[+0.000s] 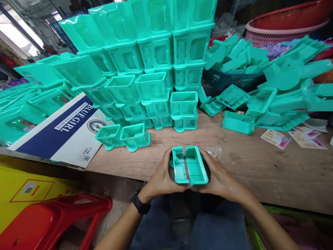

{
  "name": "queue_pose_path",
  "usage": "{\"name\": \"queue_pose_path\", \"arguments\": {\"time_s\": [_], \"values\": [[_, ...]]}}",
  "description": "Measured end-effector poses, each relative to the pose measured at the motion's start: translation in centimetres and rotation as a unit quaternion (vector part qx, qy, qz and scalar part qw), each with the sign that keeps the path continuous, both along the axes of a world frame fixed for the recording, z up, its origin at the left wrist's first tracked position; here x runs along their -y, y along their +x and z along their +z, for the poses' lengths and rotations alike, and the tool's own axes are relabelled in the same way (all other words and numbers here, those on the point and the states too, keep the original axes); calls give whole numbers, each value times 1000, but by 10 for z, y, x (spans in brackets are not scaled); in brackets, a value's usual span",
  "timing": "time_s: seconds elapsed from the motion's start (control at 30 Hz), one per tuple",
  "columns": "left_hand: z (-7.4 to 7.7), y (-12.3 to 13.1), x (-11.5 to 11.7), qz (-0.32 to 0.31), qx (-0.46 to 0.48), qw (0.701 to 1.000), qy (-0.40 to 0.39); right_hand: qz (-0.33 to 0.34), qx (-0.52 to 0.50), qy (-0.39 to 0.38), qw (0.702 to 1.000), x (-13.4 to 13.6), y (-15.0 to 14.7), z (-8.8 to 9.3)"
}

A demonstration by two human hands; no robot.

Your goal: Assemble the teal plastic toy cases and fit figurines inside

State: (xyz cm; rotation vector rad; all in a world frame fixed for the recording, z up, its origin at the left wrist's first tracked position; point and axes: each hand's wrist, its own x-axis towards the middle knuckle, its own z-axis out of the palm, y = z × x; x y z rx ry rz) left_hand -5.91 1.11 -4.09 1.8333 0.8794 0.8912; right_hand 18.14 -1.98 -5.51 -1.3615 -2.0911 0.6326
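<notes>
Near the table's front edge, my left hand [162, 175] grips one half of a turquoise plastic box, the left half shell [180, 170]. Wrapped round the right half shell [195, 166] is my right hand [217, 175]. The two halves face each other with a narrow gap between them, wider at the far end. Ribs and small moulded parts show inside. Beyond my hands, two small turquoise open boxes [135, 135] stand on the wooden table [156, 159]. A clear plastic scrap [215, 152] lies just past my right hand.
Stacked turquoise boxes [156, 52] rise at the back. A Blue Girl carton [70, 128] leans at left. Loose turquoise parts [281, 93] and a dark basket [234, 79] fill the right. Printed cards [275, 138] lie before them. A red stool [33, 222] stands lower left.
</notes>
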Motion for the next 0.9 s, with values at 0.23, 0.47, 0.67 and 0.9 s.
{"name": "queue_pose_path", "arguments": {"time_s": [0.23,0.47,0.67,0.9], "values": [[3,3,3,7,-11,1000,-4,26,0,-7,1000,-1,-4,2],[7,5,2,16,1,1000,8,41,-8,24,999,-3,-4,1],[9,6,1,21,-1,1000,7,52,-13,46,997,-4,-5,4],[13,9,2,27,-12,1000,-2,115,-20,35,993,-13,4,17]]}}
